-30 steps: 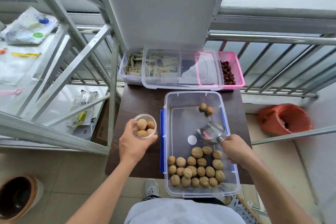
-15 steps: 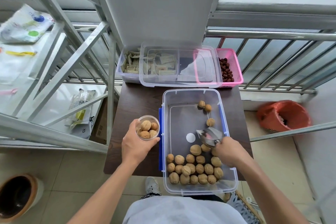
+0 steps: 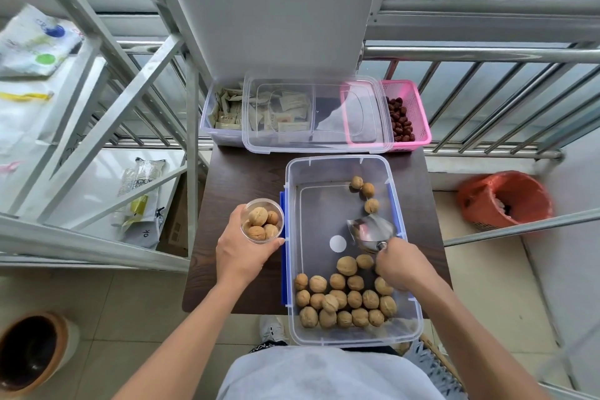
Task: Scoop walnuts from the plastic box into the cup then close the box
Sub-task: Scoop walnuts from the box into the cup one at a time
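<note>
Several walnuts [image 3: 258, 216] sit in the clear cup [image 3: 247, 239], which the left hand [image 3: 242, 252] grips left of centre, just beside the open plastic box [image 3: 350, 161]. The right hand [image 3: 401, 266] curls round the metal scoop [image 3: 371, 232] handle inside the box. A walnut heap [image 3: 344, 299] fills its lower end. The bag [image 3: 143, 204] at left reads "ok".

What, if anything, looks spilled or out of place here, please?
Nothing is spilled. Three walnuts sit apart from the pile, at the far right of the box. A clear lid lies across the packet tub and pink basket behind, not on the box.
</note>
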### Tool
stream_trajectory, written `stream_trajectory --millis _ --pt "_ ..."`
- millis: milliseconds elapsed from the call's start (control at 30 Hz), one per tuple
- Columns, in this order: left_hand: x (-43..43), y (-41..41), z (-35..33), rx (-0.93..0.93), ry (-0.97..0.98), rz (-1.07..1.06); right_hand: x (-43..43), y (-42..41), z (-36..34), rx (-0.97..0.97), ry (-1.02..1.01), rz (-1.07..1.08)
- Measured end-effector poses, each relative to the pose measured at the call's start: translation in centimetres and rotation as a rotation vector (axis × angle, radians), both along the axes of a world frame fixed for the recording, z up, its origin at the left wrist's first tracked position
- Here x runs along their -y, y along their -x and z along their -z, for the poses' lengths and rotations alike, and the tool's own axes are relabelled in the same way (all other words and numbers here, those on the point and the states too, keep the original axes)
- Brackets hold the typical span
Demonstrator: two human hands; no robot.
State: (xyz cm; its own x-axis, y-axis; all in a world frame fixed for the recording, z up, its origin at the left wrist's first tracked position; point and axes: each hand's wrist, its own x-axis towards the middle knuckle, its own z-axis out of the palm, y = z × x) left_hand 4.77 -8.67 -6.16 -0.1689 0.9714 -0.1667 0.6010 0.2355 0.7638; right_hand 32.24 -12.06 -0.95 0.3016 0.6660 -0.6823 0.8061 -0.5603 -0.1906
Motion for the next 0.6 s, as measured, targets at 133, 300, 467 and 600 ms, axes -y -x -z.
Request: stream_trajectory --millis 133,300,467,600 --pt "-0.1 0.1 0.2 0.015 0.009 -0.025 -0.4 0.2 0.0 -0.034 -0.002 0.032" --pt "-0.1 0.1 0.2 0.018 0.013 -0.027 -1.0 0.1 0.7 -0.106 0.002 0.097" --pt "0.1 0.0 0.2 0.018 0.023 -0.042 -1.6 0.1 0.9 -0.172 0.012 0.158" --pt "0.3 0.0 0.4 0.023 0.037 -0.045 -2.1 -0.1 2.0 -0.166 -0.007 0.159"
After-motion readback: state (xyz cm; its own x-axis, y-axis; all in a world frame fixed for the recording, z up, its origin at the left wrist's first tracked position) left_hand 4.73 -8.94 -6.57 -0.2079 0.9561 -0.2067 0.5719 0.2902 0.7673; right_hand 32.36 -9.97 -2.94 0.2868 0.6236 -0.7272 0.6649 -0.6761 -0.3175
